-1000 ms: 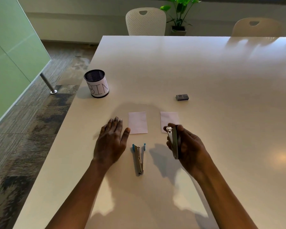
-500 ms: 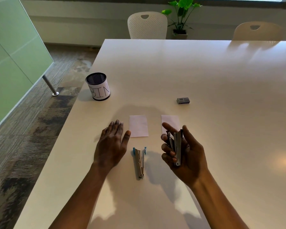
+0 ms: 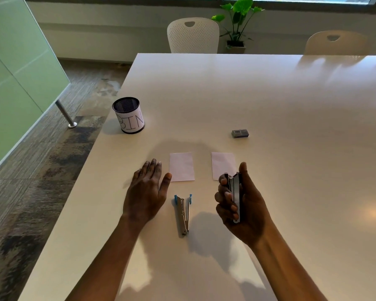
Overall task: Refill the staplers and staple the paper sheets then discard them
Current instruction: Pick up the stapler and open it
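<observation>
My right hand [image 3: 243, 205] holds a metal stapler [image 3: 235, 195] above the table, palm turned inward and fingers wrapped round it. A second stapler with blue tips [image 3: 183, 212] lies on the white table [image 3: 269, 101] between my hands. My left hand [image 3: 147, 192] rests flat on the table, fingers spread, just left of that stapler. Two small paper sheets lie beyond my hands: the left sheet [image 3: 181, 166] by my left thumb, the right sheet [image 3: 223, 165] partly hidden behind my right hand. A small grey staple box [image 3: 239, 133] sits farther back on the right.
A black mesh cup labelled BIN [image 3: 128, 115] stands near the table's left edge. Two chairs [image 3: 193, 35] and a potted plant [image 3: 237, 25] are past the far edge. Floor and a green glass panel [image 3: 15, 72] lie to the left.
My right hand has turned the stapler over, from palm down to palm facing inward, and closed its fingers round it again. My left hand has stayed flat.
</observation>
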The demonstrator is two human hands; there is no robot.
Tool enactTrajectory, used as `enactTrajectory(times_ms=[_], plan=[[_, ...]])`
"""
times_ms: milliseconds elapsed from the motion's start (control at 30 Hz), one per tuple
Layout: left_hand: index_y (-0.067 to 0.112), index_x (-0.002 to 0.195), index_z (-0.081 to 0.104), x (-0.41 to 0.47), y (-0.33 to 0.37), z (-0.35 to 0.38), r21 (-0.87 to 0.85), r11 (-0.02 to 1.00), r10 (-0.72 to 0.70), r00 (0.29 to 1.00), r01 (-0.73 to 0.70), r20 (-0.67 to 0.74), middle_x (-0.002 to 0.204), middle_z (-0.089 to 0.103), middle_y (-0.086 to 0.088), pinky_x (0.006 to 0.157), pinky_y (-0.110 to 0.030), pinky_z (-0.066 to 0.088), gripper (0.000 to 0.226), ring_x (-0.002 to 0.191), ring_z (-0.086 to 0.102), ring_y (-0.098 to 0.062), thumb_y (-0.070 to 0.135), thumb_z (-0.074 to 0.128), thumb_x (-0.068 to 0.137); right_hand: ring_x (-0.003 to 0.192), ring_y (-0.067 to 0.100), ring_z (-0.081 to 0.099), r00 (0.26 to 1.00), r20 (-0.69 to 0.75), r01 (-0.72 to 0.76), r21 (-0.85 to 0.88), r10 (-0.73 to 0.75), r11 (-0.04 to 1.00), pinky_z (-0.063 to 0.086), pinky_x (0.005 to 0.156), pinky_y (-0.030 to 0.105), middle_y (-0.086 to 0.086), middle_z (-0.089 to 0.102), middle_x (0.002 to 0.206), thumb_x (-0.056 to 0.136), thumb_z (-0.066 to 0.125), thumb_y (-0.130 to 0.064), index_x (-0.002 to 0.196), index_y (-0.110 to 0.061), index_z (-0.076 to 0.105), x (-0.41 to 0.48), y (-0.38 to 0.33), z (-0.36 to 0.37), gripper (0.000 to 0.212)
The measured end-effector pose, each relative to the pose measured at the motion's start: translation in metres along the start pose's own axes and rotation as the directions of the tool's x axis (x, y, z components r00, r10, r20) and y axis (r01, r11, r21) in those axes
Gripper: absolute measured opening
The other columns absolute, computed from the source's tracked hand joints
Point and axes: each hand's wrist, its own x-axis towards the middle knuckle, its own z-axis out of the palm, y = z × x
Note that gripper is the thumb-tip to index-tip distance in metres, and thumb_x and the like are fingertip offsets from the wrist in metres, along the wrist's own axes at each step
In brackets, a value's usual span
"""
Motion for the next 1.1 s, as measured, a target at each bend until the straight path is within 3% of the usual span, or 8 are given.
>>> enactTrajectory(times_ms=[100,233,433,633,867,1000,1100], plan=[[0.014,0.150,0.041,0.000,0.000,0.001,0.004,1.000,-0.005,1.000,0.005,-0.006,0.158,0.037,-0.008,0.122,-0.039,0.024,0.068,0.149,0.028,-0.020,0.055,0.021,0.099,0.038,0.009,0.050,1.000,0.005,-0.002,-0.016,0.002,1.000,0.042,0.034,0.019,0.003,0.059,0.058,0.084,0.068,-0.057,0.086,-0.009,0.066,-0.002,0.001,0.002,0.048],[0.014,0.150,0.040,0.000,0.000,0.002,-0.001,1.000,-0.005,1.000,0.005,-0.006,0.158,0.037,-0.008,0.122,-0.040,0.024,0.066,0.149,0.028,-0.020,0.054,0.024,0.101,0.042,0.010,0.051,0.999,0.039,0.002,-0.028,0.000,1.000,0.045,0.038,0.019,0.007,0.066,0.074,0.086,0.061,-0.061,0.094,-0.008,0.067,-0.002,0.002,0.005,0.054],[0.014,0.151,0.039,0.001,-0.001,0.003,0.019,1.000,0.001,1.000,-0.001,-0.003,0.159,0.036,-0.007,0.122,-0.039,0.023,0.066,0.150,0.027,-0.019,0.054,0.022,0.101,0.038,0.011,0.053,0.999,0.045,-0.008,0.002,0.008,1.000,0.048,0.040,0.018,0.009,0.068,0.067,0.081,0.073,-0.054,0.088,-0.006,0.068,-0.005,0.003,0.009,0.048],[0.015,0.151,0.039,0.001,-0.002,0.004,0.013,1.000,-0.003,1.000,0.003,-0.014,0.159,0.036,-0.006,0.122,-0.038,0.022,0.062,0.150,0.026,-0.018,0.052,0.028,0.102,0.044,0.015,0.059,0.998,0.068,-0.014,0.050,0.011,0.999,0.051,0.045,0.021,0.012,0.069,0.076,0.085,0.064,-0.059,0.098,-0.004,0.065,-0.004,0.002,0.012,0.057],[0.014,0.151,0.038,0.002,-0.002,0.005,0.014,1.000,-0.004,1.000,0.004,-0.011,0.159,0.035,-0.007,0.123,-0.039,0.022,0.063,0.150,0.025,-0.018,0.053,0.026,0.102,0.037,0.011,0.050,1.000,0.005,-0.004,-0.011,0.004,1.000,0.044,0.040,0.018,0.008,0.063,0.060,0.087,0.065,-0.055,0.086,-0.006,0.066,-0.007,0.001,0.008,0.049],[0.014,0.151,0.039,0.002,-0.003,0.006,0.029,1.000,0.009,0.999,-0.008,-0.034,0.159,0.036,-0.007,0.122,-0.040,0.023,0.065,0.150,0.027,-0.019,0.054,0.023,0.102,0.040,0.011,0.050,1.000,-0.007,0.003,0.007,-0.003,1.000,0.048,0.046,0.018,0.008,0.066,0.069,0.085,0.062,-0.060,0.090,-0.007,0.068,-0.007,0.003,0.009,0.053],[0.013,0.149,0.041,0.002,-0.004,0.008,0.026,0.999,0.020,0.999,-0.019,-0.045,0.157,0.038,-0.008,0.122,-0.039,0.024,0.070,0.149,0.029,-0.020,0.057,0.018,0.099,0.037,0.010,0.046,0.998,-0.061,0.019,-0.077,-0.024,0.997,0.044,0.043,0.017,0.008,0.064,0.063,0.082,0.069,-0.059,0.086,-0.006,0.068,-0.008,0.004,0.008,0.053]])
